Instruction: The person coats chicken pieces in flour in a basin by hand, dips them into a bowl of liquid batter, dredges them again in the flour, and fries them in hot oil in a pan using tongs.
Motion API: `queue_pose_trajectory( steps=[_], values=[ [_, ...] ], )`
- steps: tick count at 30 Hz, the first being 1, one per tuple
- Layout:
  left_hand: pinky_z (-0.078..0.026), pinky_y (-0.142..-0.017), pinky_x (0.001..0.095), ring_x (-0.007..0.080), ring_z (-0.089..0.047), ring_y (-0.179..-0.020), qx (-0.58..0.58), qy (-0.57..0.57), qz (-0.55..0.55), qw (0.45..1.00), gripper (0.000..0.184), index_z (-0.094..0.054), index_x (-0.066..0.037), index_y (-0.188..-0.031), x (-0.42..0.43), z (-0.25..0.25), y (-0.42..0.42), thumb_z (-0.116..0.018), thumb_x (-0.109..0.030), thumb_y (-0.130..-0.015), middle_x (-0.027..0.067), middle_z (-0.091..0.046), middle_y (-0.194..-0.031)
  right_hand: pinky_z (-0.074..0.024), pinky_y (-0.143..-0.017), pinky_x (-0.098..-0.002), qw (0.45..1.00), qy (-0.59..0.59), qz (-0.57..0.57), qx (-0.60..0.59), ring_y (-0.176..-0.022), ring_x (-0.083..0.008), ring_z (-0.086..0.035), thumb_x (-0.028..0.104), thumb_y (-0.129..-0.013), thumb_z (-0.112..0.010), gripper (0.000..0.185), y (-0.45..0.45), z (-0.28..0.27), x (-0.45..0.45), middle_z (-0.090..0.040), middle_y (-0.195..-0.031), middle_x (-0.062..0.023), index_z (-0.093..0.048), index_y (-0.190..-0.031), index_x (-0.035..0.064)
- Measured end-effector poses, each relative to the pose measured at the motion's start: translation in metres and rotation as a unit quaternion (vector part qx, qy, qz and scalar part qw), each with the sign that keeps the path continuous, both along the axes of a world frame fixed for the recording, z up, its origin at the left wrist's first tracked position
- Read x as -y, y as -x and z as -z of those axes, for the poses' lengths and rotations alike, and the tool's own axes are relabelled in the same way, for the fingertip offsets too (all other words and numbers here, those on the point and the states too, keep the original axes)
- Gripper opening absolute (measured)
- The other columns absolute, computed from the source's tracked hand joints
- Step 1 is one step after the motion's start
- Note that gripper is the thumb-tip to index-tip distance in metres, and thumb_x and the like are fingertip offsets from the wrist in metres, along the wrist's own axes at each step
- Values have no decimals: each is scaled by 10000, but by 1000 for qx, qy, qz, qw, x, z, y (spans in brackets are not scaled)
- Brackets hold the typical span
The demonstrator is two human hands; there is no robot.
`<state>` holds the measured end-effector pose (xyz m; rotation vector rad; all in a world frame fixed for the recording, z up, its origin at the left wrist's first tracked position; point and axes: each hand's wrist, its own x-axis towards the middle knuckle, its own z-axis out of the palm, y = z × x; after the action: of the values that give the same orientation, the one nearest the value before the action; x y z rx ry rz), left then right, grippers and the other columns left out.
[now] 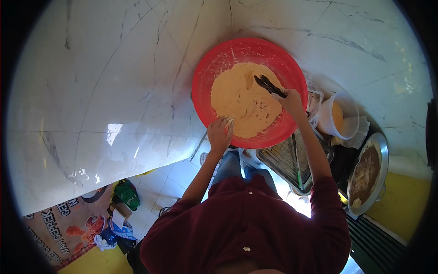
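Observation:
A wide red basin holds a broad layer of pale orange flour, with a few darker lumps and marks on its surface. My right hand is closed around a pair of black tongs at the basin's right side. The tongs' tips point up and left, over the flour. At the lower left rim is my left hand, its thumb apart from the fingers and whitish floury bits at the fingertips. I see nothing held in it.
Right of the basin stand a clear plastic tub with something orange inside and a wire rack on a tray. Farther right is a large metal bowl with brownish contents. Tiled walls close in behind and left.

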<state>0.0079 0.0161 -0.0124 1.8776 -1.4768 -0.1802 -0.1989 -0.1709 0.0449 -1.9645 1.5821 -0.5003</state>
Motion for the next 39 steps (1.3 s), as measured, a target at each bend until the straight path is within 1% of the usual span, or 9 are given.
queue_pose_trajectory(
  steps=[3, 5, 13, 15, 19, 22, 27, 34, 39],
  values=[
    [-366, -777, 345, 233, -555, -874, 0, 0, -8, 1000, 217, -596, -55, -954, 2, 2, 0, -542, -197, -798, 78, -594, -937, -441, -544, -364, 1000, -12, -8, 27, -591, -242, -620, 308, -666, -709, 362, 20, -9, -6, -603, -623, -175, -659, -873, 14],
    [-376, -767, 348, 238, -555, -862, 1, 3, -4, 1000, 214, -594, -48, -938, 3, -1, 0, -546, -192, -788, 81, -593, -929, -450, -564, -357, 987, -141, -10, -75, -617, -238, -625, 285, -658, -710, 354, 17, -47, -27, -609, -649, -180, -658, -885, 18],
    [-364, -756, 340, 223, -556, -856, 7, 1, -6, 1000, 184, -601, -83, -939, 3, 0, 1, -540, -189, -802, 62, -598, -915, -465, -610, -377, 981, -169, -51, -81, -674, -307, -617, 273, -612, -740, 362, -2, -23, -80, -611, -694, -194, -634, -790, -24],
    [-363, -759, 338, 224, -556, -858, 3, 13, -4, 1000, 186, -601, -82, -940, 2, 1, 0, -539, -192, -803, 63, -599, -916, -471, -628, -384, 964, -240, -33, -113, -699, -307, -619, 289, -599, -750, 395, -8, -7, -78, -607, -699, -211, -622, -764, -46],
    [-377, -760, 340, 235, -555, -832, -1, 31, -1, 1000, 189, -590, -40, -902, 2, -1, 1, -551, -177, -778, 72, -593, -894, -474, -629, -390, 977, -169, -40, -124, -722, -311, -621, 317, -580, -762, 443, -17, 7, -76, -606, -712, -217, -606, -733, -68],
    [-376, -761, 339, 231, -555, -830, 5, 32, 1, 999, 187, -592, -43, -904, 1, 0, 1, -554, -173, -774, 70, -594, -898, -481, -635, -394, 961, -239, -34, -132, -748, -320, -618, 333, -561, -770, 481, -21, 16, -71, -607, -743, -216, -600, -764, -69],
    [-373, -760, 340, 225, -553, -837, 2, 26, 5, 1000, 186, -593, -52, -903, 1, 3, 0, -555, -178, -771, 63, -594, -902, -463, -579, -385, 988, 17, -43, -149, -633, -318, -610, 273, -585, -741, 351, -9, 30, -75, -590, -622, -198, -607, -664, -41],
    [-362, -746, 335, 210, -556, -838, 17, 20, 9, 1000, 174, -615, -96, -926, 1, 5, 0, -519, -196, -821, 43, -598, -891, -474, -665, -419, 976, -73, -51, -200, -746, -348, -583, 224, -590, -721, 331, 35, -4, -72, -594, -761, -197, -575, -766, -15],
    [-362, -754, 339, 215, -557, -839, 15, 16, 7, 1000, 174, -615, -92, -917, 1, 0, 2, -515, -197, -822, 49, -602, -888, -467, -679, -413, 973, 33, -108, -201, -773, -327, -578, 209, -611, -697, 283, 39, 11, -74, -586, -757, -168, -565, -759, 7]
  ],
)
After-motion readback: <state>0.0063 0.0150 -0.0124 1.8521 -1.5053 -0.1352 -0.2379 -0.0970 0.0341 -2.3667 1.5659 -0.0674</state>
